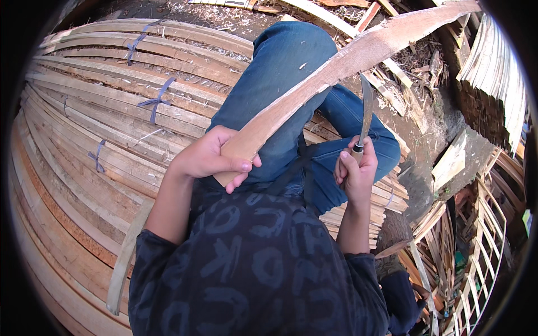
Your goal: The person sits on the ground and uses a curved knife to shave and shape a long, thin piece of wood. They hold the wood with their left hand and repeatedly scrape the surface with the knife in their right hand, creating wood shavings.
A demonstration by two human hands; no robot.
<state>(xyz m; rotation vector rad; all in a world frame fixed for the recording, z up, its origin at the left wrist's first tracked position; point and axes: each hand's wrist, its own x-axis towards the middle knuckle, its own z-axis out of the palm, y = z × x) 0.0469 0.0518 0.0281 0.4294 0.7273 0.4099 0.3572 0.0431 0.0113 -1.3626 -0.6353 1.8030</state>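
My left hand (216,159) is closed around the near end of a long, flat wooden board (336,66). The board slants up and away to the right, passing over my jeans-clad legs (280,106), and its far part is wider than the end I hold. In my right hand (357,165) is a knife (367,109) with a light wooden handle and a slightly curved blade. The blade points up, its tip just below the board's lower edge; I cannot tell whether the two touch.
Bundles of long wooden slats (112,112) tied with blue strips lie under and left of me. A loose curved slat (128,260) rests beside my left arm. At right are a stack of pale thin strips (493,78), wood scraps (448,159) and a wooden lattice (482,252).
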